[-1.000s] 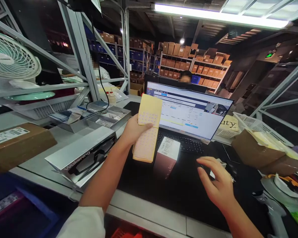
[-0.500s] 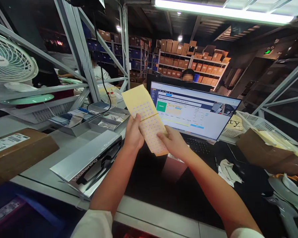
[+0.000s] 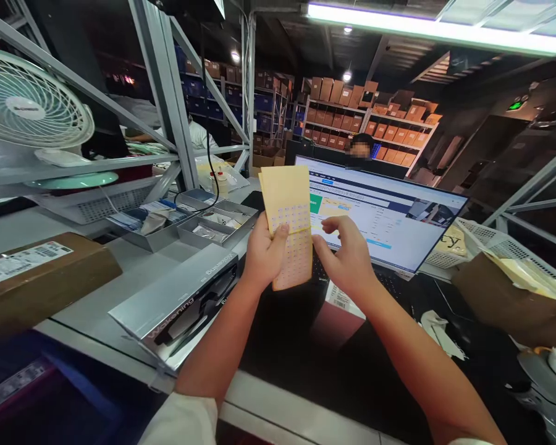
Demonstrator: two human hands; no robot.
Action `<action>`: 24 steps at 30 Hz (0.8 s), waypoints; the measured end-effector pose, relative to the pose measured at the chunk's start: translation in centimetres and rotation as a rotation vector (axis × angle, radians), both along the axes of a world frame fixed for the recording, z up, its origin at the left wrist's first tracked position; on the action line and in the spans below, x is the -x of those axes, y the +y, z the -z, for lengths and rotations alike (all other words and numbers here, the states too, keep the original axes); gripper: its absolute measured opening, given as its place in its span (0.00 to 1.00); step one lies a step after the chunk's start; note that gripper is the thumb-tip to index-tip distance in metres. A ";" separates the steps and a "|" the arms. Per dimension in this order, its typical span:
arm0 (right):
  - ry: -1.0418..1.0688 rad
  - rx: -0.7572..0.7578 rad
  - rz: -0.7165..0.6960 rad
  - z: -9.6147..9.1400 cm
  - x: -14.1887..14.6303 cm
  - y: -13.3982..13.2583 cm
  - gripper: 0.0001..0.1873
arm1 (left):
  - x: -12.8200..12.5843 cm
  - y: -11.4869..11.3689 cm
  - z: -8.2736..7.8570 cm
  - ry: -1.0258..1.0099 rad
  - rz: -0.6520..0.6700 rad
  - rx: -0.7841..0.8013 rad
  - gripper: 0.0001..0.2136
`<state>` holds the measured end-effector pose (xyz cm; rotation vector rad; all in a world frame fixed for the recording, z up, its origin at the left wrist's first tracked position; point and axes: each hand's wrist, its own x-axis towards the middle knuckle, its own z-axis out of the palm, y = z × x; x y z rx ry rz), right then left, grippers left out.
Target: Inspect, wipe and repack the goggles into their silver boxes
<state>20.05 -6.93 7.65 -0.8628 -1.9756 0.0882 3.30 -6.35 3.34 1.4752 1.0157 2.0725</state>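
A yellow stack of label sheets (image 3: 293, 253) with rows of small printed marks stands nearly upright in my left hand (image 3: 265, 250). A thin band that looks like a rubber band (image 3: 301, 230) crosses its middle. My left thumb lies over the front and the fingers go behind it. Just right of the stack is my right hand (image 3: 347, 250), thumb and forefinger apart, holding nothing. Whether its thumb tip touches the stack's edge I cannot tell. Under the right hand, a small white box with a barcode label (image 3: 339, 300) rests on the black mat (image 3: 282, 346).
Behind my hands stands a monitor (image 3: 380, 216) with a keyboard before it. A silver box (image 3: 180, 296), grey trays (image 3: 217, 222) and a brown carton (image 3: 41, 272) lie left. An open carton (image 3: 514, 296) and a barcode scanner (image 3: 542, 402) are at right. A fan (image 3: 28, 105) is upper left.
My right hand has let go of the label sheets and moved slightly right. The stack has turned more upright in my left hand. The view has shifted a little left.
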 end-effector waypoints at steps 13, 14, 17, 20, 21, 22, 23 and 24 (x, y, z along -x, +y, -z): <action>-0.206 0.181 0.035 -1.8 0.0 0.1 0.11 | -1.0 -1.7 -0.4 0.692 -0.015 0.066 0.16; -0.214 0.190 0.046 -1.7 -0.2 0.1 0.10 | -1.1 -1.7 -0.3 0.703 -0.012 0.063 0.16; -0.232 0.211 0.088 -1.5 -0.5 0.2 0.11 | -1.4 -1.6 -0.2 0.732 -0.018 0.076 0.17; -0.250 0.227 0.125 -1.1 -0.6 0.4 0.11 | -2.2 -1.8 -0.2 0.766 -0.041 0.109 0.19; -0.257 0.229 0.131 -1.0 -0.6 0.5 0.11 | -2.5 -1.9 -0.2 0.776 -0.056 0.125 0.20; -0.261 0.231 0.133 -1.0 -0.5 0.5 0.11 | -2.8 -2.0 -0.2 0.786 -0.077 0.142 0.21; -0.261 0.233 0.132 -1.0 -0.5 0.4 0.11 | -3.1 -2.1 -0.1 0.794 -0.104 0.158 0.21; -0.259 0.237 0.130 -1.1 -0.4 0.3 0.12 | -3.4 -2.1 0.0 0.800 -0.133 0.170 0.22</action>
